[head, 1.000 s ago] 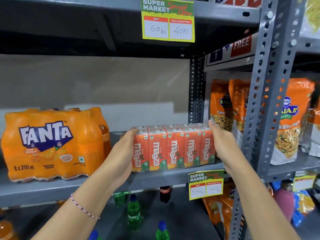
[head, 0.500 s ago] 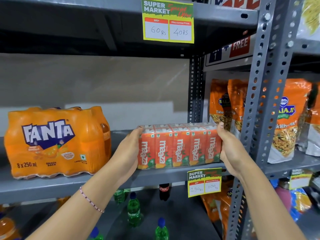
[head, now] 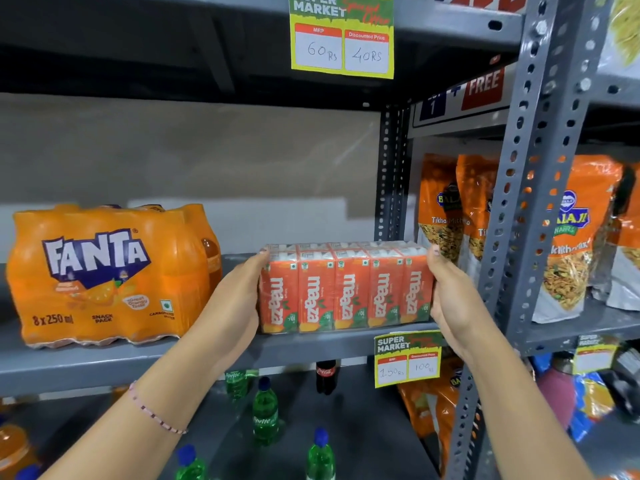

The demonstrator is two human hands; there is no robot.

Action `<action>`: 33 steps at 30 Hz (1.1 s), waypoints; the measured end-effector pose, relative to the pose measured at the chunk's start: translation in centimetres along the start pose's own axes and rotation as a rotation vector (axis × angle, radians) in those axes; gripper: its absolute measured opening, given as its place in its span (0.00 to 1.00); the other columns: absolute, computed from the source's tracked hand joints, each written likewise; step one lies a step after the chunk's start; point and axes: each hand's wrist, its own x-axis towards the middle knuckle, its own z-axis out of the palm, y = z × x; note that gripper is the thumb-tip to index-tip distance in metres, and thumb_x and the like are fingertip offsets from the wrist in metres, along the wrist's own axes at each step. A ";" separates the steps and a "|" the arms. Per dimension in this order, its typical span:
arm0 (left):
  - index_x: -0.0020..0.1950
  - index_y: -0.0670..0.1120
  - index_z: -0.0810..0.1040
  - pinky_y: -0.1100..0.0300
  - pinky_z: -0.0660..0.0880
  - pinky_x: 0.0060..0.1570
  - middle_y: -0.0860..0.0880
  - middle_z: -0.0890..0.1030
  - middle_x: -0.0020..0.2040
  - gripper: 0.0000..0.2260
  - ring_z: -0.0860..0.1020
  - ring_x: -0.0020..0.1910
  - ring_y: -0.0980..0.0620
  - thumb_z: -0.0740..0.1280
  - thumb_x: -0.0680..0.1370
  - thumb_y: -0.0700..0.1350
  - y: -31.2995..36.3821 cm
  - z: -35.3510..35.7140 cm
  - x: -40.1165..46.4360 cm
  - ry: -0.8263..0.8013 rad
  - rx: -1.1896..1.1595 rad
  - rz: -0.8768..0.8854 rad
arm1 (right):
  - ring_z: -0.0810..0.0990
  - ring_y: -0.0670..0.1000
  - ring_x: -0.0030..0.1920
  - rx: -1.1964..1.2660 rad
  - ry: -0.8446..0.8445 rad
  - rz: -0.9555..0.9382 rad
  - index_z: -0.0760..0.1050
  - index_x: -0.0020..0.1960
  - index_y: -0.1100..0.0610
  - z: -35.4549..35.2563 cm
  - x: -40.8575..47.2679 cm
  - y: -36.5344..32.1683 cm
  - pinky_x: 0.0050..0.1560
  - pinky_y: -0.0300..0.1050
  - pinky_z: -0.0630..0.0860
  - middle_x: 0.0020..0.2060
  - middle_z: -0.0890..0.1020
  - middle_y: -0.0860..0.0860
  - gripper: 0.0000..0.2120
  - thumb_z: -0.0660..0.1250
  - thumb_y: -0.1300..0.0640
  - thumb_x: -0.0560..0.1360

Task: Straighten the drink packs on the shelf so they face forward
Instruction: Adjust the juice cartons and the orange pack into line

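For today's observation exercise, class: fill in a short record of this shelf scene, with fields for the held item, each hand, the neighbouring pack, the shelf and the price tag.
held item: Maaza carton pack, five cartons showing, fronts facing forward
left hand: left hand flat against the pack's left end
right hand: right hand against the pack's right end
neighbouring pack: Fanta pack to the left, apart, label forward
shelf: grey metal shelf; pack at its front edge
price tag: price tag below the pack, on the shelf edge

There were two hands (head: 239, 299), one Fanta pack (head: 107, 275), one Maaza pack (head: 346, 289) showing five cartons, five Sprite bottles (head: 265, 415), one cola bottle (head: 325, 375), and three price tags (head: 341, 36).
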 end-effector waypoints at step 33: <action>0.53 0.55 0.83 0.44 0.82 0.58 0.58 0.90 0.47 0.21 0.87 0.52 0.52 0.69 0.69 0.67 2.4 -25.0 -1.9 0.256 0.321 0.147 | 0.83 0.49 0.52 -0.355 -0.137 -0.220 0.76 0.58 0.52 23.9 -8.1 2.5 0.47 0.45 0.80 0.52 0.84 0.49 0.19 0.70 0.39 0.74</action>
